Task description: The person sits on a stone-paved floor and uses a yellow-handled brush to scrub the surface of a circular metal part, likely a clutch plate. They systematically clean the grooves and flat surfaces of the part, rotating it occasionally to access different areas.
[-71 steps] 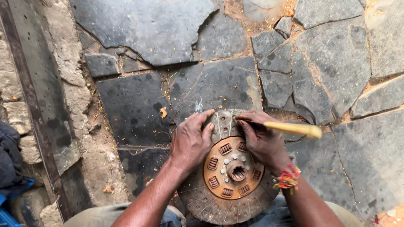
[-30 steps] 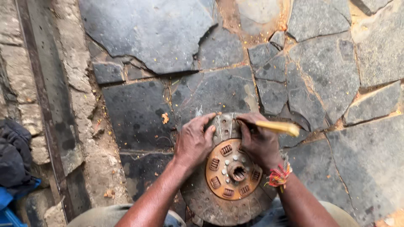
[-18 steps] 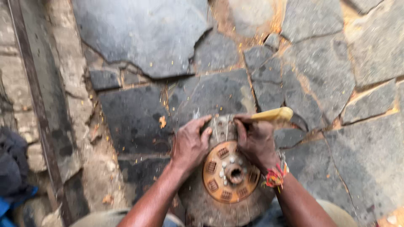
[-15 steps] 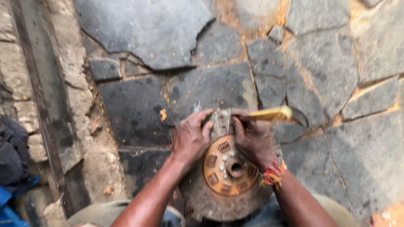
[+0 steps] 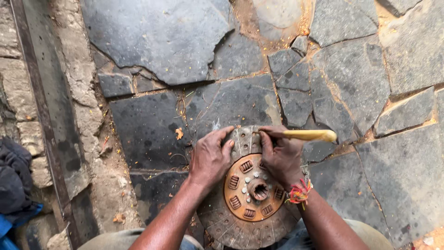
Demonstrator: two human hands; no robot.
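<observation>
At the near middle of the stone floor (image 5: 152, 134) our hands work a round clutch disc (image 5: 247, 190) that stands propped on edge between our knees. Our left hand (image 5: 210, 157) lies on its upper left rim with the fingers pressed flat against the friction face, steadying it. Our right hand (image 5: 280, 157) is closed around a tool with a yellow handle (image 5: 310, 135); the handle sticks out to the right, and the working tip sits near the disc's far rim, though we cannot tell whether it touches.

We judge the disc heavy and stiff, a steel plate that will not flex, with a rough, dusty lining that gives good grip. The outer rim looks like the best place to hold it, since the hub is crowded with springs.

It has a grey, worn outer ring cut by radial grooves, and a rusty orange centre plate with coil springs set in windows around a splined hub hole.

Farther out, cracked dark slabs with sandy joints spread far and right, a metal strip (image 5: 44, 120) runs along the left, and dark cloth (image 5: 16, 180) lies at the near left.
</observation>
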